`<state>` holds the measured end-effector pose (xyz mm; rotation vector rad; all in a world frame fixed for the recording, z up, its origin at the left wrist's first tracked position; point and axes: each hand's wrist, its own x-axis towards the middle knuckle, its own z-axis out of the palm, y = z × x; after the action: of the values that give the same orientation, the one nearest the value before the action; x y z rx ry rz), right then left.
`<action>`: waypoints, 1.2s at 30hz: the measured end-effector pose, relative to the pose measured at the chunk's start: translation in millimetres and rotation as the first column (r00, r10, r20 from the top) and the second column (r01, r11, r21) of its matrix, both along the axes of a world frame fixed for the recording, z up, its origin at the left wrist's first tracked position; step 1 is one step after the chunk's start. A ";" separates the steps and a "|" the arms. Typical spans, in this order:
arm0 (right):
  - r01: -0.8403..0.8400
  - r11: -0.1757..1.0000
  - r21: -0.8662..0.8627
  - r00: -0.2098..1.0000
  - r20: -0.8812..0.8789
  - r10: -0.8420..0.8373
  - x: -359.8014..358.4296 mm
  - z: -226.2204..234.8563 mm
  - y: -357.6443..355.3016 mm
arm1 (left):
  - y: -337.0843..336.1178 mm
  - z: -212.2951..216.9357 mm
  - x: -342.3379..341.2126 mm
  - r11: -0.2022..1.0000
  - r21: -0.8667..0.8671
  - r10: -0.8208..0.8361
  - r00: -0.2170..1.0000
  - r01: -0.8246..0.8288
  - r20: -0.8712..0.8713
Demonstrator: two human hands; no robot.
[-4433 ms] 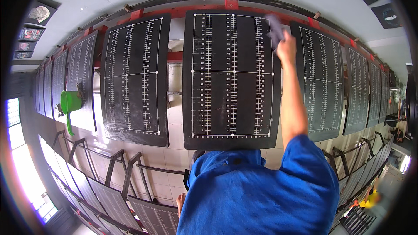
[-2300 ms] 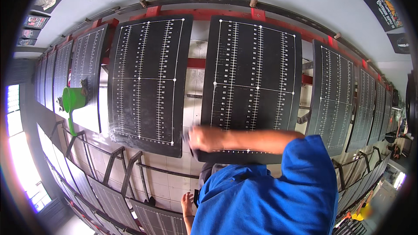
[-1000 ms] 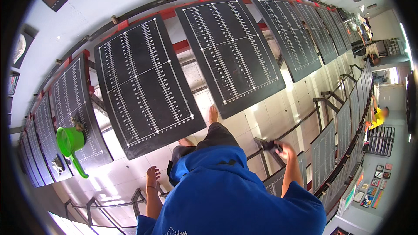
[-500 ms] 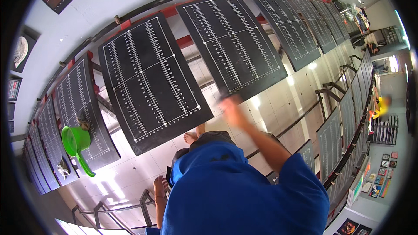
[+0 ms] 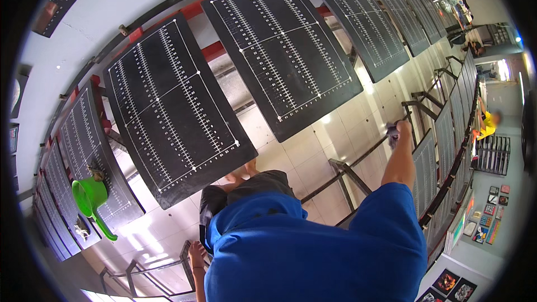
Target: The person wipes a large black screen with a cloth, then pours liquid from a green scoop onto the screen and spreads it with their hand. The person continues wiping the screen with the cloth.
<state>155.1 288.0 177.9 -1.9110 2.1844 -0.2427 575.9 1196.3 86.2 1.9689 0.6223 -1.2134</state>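
A pale, glossy tiled floor (image 5: 347, 128) spread below me. The nearest large, black, rectangular board with white ruled lines (image 5: 179, 114) lay before me, left of centre. Farther left, a bright green plastic dipper (image 5: 89, 196) rested on a similar board (image 5: 114, 176). My left hand (image 5: 196, 254) hung low, fingers loosely uncurled; my outstretched right hand (image 5: 404, 128) gripped a crumpled dark-grey cloth (image 5: 392, 133), well right of the nearest board.

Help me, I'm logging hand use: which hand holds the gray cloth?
The right hand, stretched out rightward: the crumpled gray cloth is in its grip. The left hand, lower in view, shows none.
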 end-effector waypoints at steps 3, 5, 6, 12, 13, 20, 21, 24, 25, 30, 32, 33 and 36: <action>0.347 0.936 0.049 0.913 0.208 -0.350 -23.2 7.3 4.5 | -1.5 -4.0 4.5 0.999 -0.003 -0.041 0.999 0.041 -0.010; 0.288 0.941 -0.177 0.891 0.411 -0.195 -3.9 6.8 0.2 | -13.5 -17.8 16.2 0.996 -0.047 -0.071 0.997 0.070 -0.014; 0.262 0.929 -0.262 0.859 0.503 -0.100 34.7 -4.7 10.8 | -15.4 -15.1 25.7 0.996 -0.054 -0.070 0.998 0.070 -0.002; -0.316 0.947 0.050 0.462 0.881 0.107 388.2 -10.7 252.8 | -20.2 -3.0 89.2 0.991 -0.129 0.030 0.996 -0.019 0.081; -0.534 0.843 -0.064 0.562 0.718 0.411 431.9 -17.0 326.3 | -16.8 -4.6 94.6 0.985 -0.167 0.058 0.992 -0.039 0.109; -0.828 -0.474 -0.299 -0.473 0.827 0.303 527.6 8.9 649.7 | 104.0 -43.2 66.7 0.997 -0.070 -0.038 0.997 0.043 0.070; -0.871 -0.425 -0.247 -0.410 0.842 0.350 526.5 9.8 637.0 | 92.5 -33.7 63.8 0.994 -0.041 -0.103 0.993 0.106 0.064; -0.985 0.167 0.048 0.110 0.918 0.381 516.6 45.5 537.0 | 115.0 -16.0 54.4 0.999 0.043 -0.003 0.999 0.004 -0.036; -0.900 0.394 0.185 0.274 0.944 0.185 512.5 53.5 507.9 | 153.6 -28.6 37.9 0.990 -0.032 -0.137 0.988 0.140 0.072; -0.653 0.726 0.217 0.318 0.948 0.002 439.1 58.4 398.9 | 197.8 -55.3 30.7 0.988 -0.037 0.140 0.975 -0.148 -0.170; -0.697 0.696 0.172 0.480 0.834 0.274 432.2 65.5 414.0 | 184.4 -52.0 41.6 0.982 -0.043 0.174 0.974 -0.182 -0.143; -0.730 0.664 0.159 0.528 0.748 0.401 430.3 62.2 419.2 | 180.7 -54.1 47.9 0.979 -0.058 0.187 0.972 -0.196 -0.141; -0.853 0.522 -0.001 0.498 0.300 0.814 436.2 29.6 436.1 | 160.3 -48.1 71.2 0.999 -0.053 0.009 0.999 -0.012 -0.047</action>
<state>591.4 724.1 207.5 -2.4137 0.8510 -0.1275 647.1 1356.6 38.2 1.8955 0.6170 -1.2606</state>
